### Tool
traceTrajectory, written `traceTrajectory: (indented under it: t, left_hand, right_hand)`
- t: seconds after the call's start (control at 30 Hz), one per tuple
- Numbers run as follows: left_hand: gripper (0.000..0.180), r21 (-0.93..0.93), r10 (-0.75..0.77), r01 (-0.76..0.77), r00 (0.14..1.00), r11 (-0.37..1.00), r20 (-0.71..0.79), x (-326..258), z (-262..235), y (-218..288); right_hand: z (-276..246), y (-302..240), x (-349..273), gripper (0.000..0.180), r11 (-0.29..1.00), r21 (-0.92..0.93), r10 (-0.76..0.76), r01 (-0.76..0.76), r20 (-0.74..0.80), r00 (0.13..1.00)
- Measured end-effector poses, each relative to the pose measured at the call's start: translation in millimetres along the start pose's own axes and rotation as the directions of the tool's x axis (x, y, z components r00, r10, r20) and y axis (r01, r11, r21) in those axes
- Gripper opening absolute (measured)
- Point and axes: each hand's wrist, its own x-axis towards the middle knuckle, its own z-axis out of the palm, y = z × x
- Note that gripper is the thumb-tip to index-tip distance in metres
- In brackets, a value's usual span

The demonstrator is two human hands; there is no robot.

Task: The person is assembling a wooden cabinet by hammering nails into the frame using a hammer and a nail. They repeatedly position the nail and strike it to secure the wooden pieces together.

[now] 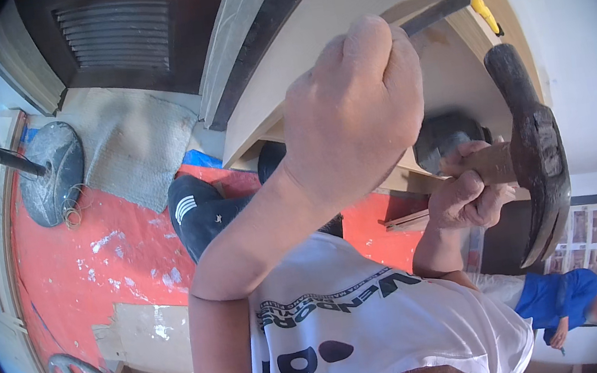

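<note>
The hammer (542,147) is gripped near its head by the right hand (462,199), the head's long axis running roughly up-down, rightward of the closed left hand (356,107), whose contents, if any, cannot be told.

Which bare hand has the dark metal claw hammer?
Right bare hand: its grip is around the tan handle of the hammer. The left bare hand is a closed fist apart from it.
</note>
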Motion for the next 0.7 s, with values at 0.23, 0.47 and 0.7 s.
traceTrajectory:
  t: [0.23,0.47,0.7]
  left_hand:
    - [0.014,0.082,0.115,-0.115,0.993,0.99,0.01,-3.3,8.4,-10.5]
    - [0.012,0.102,0.141,-0.137,0.989,0.985,-0.036,-2.0,8.8,-12.0]
    - [0.011,0.01,0.117,-0.117,0.988,0.993,-0.098,-1.2,8.9,-11.1]
  right_hand:
    - [-4.1,-1.4,-15.9,0.056,0.988,0.067,0.142,-0.14,-0.029,0.989]
    - [-7.5,2.8,-16.3,0.051,0.962,0.068,0.26,-0.263,0.043,0.965]
    - [-2.1,-1.5,-17.1,0.043,0.985,0.028,0.168,-0.169,0.006,0.986]
